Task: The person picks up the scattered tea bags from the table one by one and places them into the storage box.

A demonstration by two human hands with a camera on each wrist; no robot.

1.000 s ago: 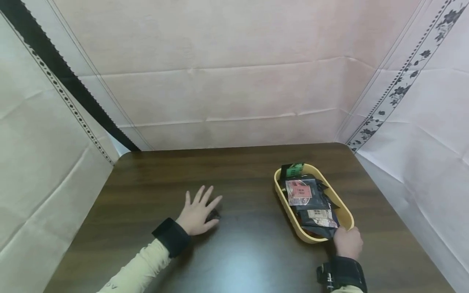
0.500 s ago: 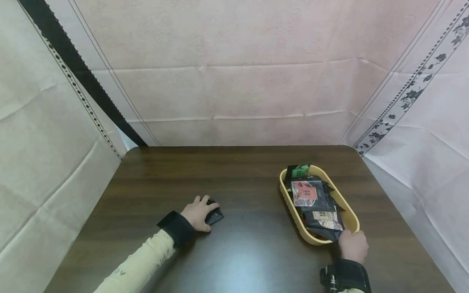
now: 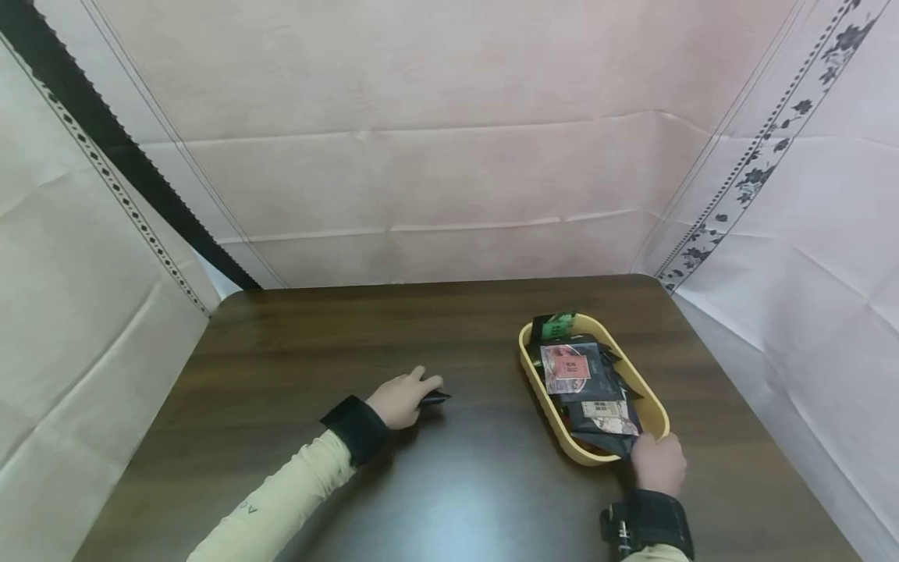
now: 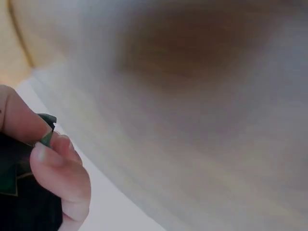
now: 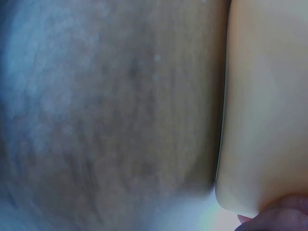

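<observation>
My left hand (image 3: 397, 401) pinches a small dark packet (image 3: 435, 398) left of the table's middle. Up close in the left wrist view, thumb and fingers squeeze the edge of this black packet (image 4: 36, 204), which has green patches. At the right, a yellow oblong basket (image 3: 649, 410) stands on the table, and my right hand (image 3: 659, 464) grips its near right end. The right wrist view shows the basket's smooth outer wall (image 5: 269, 96) with fingertips (image 5: 281, 219) at its lower corner. Several dark packets (image 3: 572, 373) with pink, white and green labels lie in the basket.
The dark brown wooden table (image 3: 309, 343) has rounded far corners. White cloth (image 3: 435, 179) hangs behind it and along both sides, with a floral strip at the right and a black strip at the left.
The left hand's spread fingers have closed on the dark packet, and the hand has moved a little to the right with it. The right hand stays at the basket.
</observation>
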